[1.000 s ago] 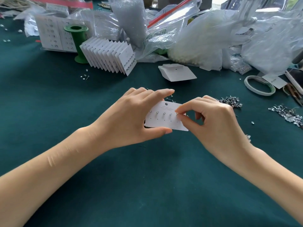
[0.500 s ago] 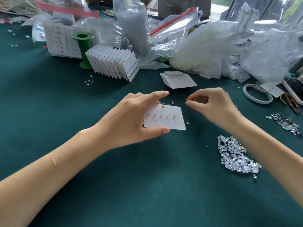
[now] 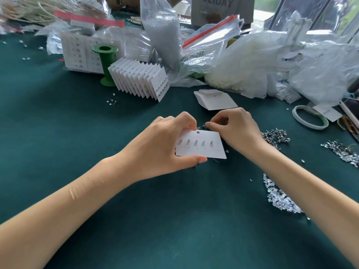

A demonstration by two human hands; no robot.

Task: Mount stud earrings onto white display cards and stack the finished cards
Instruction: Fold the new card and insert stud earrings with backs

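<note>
My left hand (image 3: 155,146) grips a white display card (image 3: 202,145) at table centre, thumb under its near edge, fingers curled over its far edge. Five stud earrings (image 3: 196,142) sit in a row across the card's upper half. My right hand (image 3: 239,129), just at the card's 1 o'clock corner, has its fingers curled with thumb and forefinger pinched together; I cannot tell what they hold. A fanned stack of finished cards (image 3: 139,80) stands at 11 o'clock, blank cards (image 3: 215,100) at 12 o'clock, and loose stud piles (image 3: 279,199) at 4 o'clock, all on the green table (image 3: 77,133).
</note>
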